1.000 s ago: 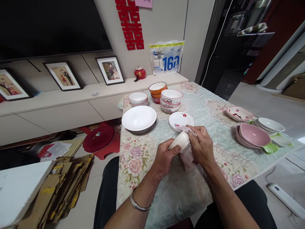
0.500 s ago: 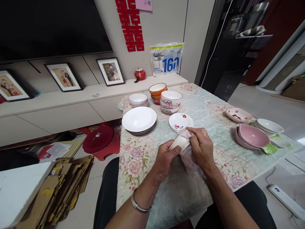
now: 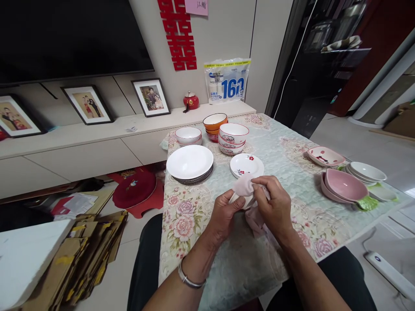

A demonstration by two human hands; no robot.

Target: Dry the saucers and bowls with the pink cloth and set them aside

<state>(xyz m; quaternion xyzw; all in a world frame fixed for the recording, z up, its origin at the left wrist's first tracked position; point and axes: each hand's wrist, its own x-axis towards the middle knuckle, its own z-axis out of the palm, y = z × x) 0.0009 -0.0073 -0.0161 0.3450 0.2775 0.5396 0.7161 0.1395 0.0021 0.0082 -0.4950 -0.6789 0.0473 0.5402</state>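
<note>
My left hand [image 3: 227, 208] grips a small white dish [image 3: 245, 202] by its edge, above the near part of the table. A pale pink cloth [image 3: 244, 185] covers much of the dish, so its full shape is hidden. My right hand [image 3: 272, 203] is closed on the cloth and presses it over the dish's rim; a loose end hangs below. Just beyond my hands lies a stack of small white plates [image 3: 247, 165] with red flowers. Left of that is a stack of larger white plates [image 3: 189, 162].
White bowls with red rims [image 3: 233, 134], orange bowls [image 3: 215, 122] and another white bowl stack [image 3: 188, 136] stand at the back. Pink leaf-handled bowls [image 3: 345, 183], small white bowls [image 3: 368, 171] and a patterned dish [image 3: 325, 156] sit on the right. Flattened cardboard [image 3: 87, 255] lies on the floor.
The cloth has moved up and left across the dish, covering more of its far rim. My right hand has shifted slightly with it; my left hand keeps its grip.
</note>
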